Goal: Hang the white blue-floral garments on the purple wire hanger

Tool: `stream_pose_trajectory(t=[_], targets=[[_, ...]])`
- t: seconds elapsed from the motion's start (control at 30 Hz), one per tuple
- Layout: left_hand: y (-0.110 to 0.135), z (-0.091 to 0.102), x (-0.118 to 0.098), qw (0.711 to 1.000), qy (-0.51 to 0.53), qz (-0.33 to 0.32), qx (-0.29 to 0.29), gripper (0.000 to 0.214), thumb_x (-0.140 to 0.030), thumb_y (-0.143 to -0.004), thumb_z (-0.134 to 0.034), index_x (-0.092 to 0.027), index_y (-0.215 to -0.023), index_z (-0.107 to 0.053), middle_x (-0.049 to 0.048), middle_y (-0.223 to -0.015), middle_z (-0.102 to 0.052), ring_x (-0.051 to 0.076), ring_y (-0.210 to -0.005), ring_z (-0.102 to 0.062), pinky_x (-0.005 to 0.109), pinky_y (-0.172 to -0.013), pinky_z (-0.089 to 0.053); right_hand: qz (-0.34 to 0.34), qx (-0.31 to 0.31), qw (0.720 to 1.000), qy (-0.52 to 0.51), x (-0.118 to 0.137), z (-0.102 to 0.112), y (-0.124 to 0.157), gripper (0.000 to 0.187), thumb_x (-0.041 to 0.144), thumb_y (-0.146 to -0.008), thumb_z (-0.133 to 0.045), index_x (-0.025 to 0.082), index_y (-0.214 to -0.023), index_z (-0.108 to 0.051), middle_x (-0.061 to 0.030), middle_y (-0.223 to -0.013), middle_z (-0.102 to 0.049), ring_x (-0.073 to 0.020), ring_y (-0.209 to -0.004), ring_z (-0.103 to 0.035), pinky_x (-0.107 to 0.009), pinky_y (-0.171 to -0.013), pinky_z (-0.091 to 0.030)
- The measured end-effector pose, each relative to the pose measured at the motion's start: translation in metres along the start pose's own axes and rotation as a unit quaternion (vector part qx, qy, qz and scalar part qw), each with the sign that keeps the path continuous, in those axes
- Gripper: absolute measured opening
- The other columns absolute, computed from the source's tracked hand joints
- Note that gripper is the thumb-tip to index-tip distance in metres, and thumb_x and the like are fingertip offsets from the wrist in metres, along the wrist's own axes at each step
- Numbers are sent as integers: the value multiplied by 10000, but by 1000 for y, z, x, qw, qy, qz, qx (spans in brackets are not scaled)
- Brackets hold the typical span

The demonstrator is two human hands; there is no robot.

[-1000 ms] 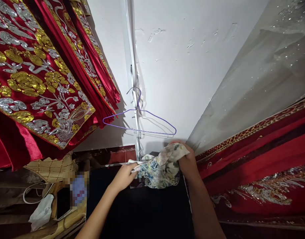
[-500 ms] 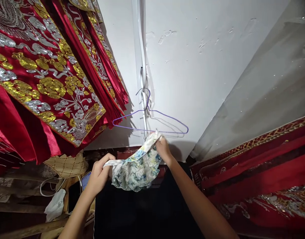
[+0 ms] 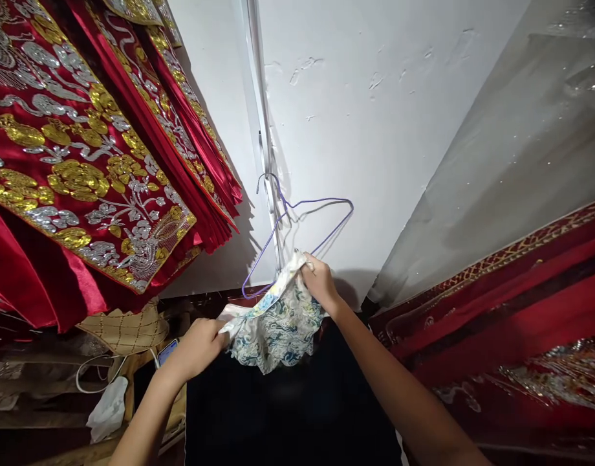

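My left hand [image 3: 196,346] is closed on the lower left edge of a small floral cloth [image 3: 275,323], blue and green on white. The upper corner of that cloth is pinched in my right hand [image 3: 317,279], just under a purple wire hanger [image 3: 311,220]. The hanger hooks on a white pipe [image 3: 266,162] running down the white wall, and it hangs tilted with its left end low. The cloth's upper edge touches the hanger's lower wire.
Red satin garments with gold and silver embroidery [image 3: 84,168] hang at the left. More red embroidered cloth [image 3: 511,323] and a silvery sheet [image 3: 520,142] fill the right. Below left are a woven tan item [image 3: 125,327], a phone [image 3: 166,353], a white cable and a white rag [image 3: 106,411].
The hanger has swung from level to tilted, left end down. Both hands raised the cloth toward it, and my right hand moved left from the red cloth to the hanger.
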State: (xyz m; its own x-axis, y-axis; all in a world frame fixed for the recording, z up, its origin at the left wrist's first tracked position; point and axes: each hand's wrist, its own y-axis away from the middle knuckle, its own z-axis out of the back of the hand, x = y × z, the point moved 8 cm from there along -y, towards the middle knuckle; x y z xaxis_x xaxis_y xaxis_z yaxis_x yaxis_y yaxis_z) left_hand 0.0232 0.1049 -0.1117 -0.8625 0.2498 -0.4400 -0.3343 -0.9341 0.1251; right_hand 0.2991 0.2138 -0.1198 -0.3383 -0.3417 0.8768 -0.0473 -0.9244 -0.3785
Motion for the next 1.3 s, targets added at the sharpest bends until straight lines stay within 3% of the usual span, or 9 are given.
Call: stream_pose_trajectory(t=[0.1,0.23,0.37,0.6,0.83,0.93,1.07,1.13,1.3], targets=[[0,11,19,1000,-15,25,6,277,-212,-851,-401,-200,-750,-659,72,-856,-713,256,-862,-653,355,-854,-469,-10,21,999,24,2,7,11,140,302,-835,-462,227,-718,-481,71,-502,-327,-113,-470,-272,-252,-484,-228],[-4,58,6,993,-21,-51,-106,295,-240,-892,-384,-200,-886,-676,105,-1251,-646,292,-1247,-527,431,-1098,-363,18,23,998,49,19,18,14,201,225,-789,-462,233,-665,-304,63,-545,-254,-113,-522,-232,-263,-505,-197],[-8,93,-31,974,15,-117,-193,271,-240,-928,-347,-203,-848,-604,85,-1066,-618,263,-1105,-540,414,-1004,-431,19,35,998,46,30,16,16,249,253,-806,-475,231,-657,-276,53,-546,-261,-119,-533,-245,-266,-509,-202],[-28,73,-84,972,49,-181,-139,251,-200,-971,-325,-209,-921,-572,54,-974,-554,216,-987,-542,334,-898,-444,-1,48,999,-12,32,-8,33,121,257,-808,-472,222,-698,-437,39,-585,-400,-131,-566,-357,-248,-534,-290],[-53,87,-66,956,81,-115,-259,364,-262,-983,-394,-207,-1330,-494,71,-1158,-661,213,-1011,-632,325,-906,-471,24,131,991,-28,56,-20,43,190,162,-751,-451,212,-796,-629,12,-644,-559,-138,-566,-466,-247,-517,-333],[-55,95,-56,954,67,-114,-267,354,-298,-986,-413,-207,-1276,-595,70,-1194,-695,235,-1084,-649,342,-976,-467,19,35,999,-30,58,22,38,415,182,-767,-495,222,-1137,-679,-26,-769,-674,-157,-570,-548,-258,-502,-397],[-47,117,-49,945,40,-122,-302,333,-305,-980,-434,-198,-1198,-662,71,-1225,-697,248,-1147,-635,356,-1032,-446,-12,-196,978,-75,41,110,26,860,168,-699,-620,190,-1520,-362,-15,-746,-690,-159,-523,-570,-244,-449,-415],[-46,123,-51,947,34,-137,-287,326,-296,-984,-427,-202,-1180,-670,63,-1194,-698,235,-1113,-639,341,-1002,-455,-47,-162,982,-85,31,127,11,850,175,-678,-669,176,-1491,-424,-13,-727,-693,-172,-555,-608,-248,-462,-450],[-48,134,-52,944,21,-136,-299,309,-324,-986,-418,-197,-1053,-692,63,-1049,-645,215,-995,-611,324,-926,-452,-102,9,993,-52,38,141,-14,329,249,-643,-788,135,-950,-751,-70,-753,-716,-226,-702,-685,-270,-535,-519]])
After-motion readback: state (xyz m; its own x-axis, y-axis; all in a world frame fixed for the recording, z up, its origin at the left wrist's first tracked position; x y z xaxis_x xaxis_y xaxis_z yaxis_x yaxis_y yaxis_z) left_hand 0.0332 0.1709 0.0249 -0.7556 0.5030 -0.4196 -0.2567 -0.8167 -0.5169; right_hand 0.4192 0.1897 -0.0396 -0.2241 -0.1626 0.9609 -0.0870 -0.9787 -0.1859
